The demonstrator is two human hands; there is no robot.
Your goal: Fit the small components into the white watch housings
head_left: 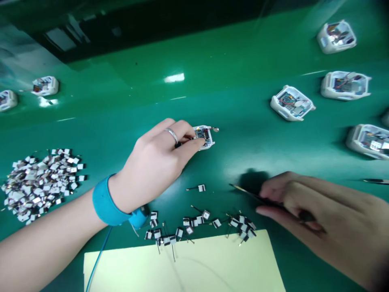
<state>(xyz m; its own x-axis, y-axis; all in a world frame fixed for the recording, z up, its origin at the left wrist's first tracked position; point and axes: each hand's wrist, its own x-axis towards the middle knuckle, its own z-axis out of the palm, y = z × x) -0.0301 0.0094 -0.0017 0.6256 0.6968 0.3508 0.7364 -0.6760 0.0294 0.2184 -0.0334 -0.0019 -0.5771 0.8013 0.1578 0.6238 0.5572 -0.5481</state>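
Note:
My left hand (158, 162), with a ring and a blue wrist strap (106, 200), grips the edge of a small white open device casing (205, 137) on the green surface; its circuit board and red wires show. My right hand (310, 211) is closed on dark tweezers (247, 194), whose tip points left, just above a row of small square parts with thin leads (200, 225). One such part (199, 187) lies alone between my hands.
A heap of small silver-white parts (39, 182) lies at the left. Several open white casings (291, 103) sit at the right, two more at the far left (45, 85). A pale yellow sheet (188, 263) lies at the near edge. A blue cord (97, 259) hangs from the strap.

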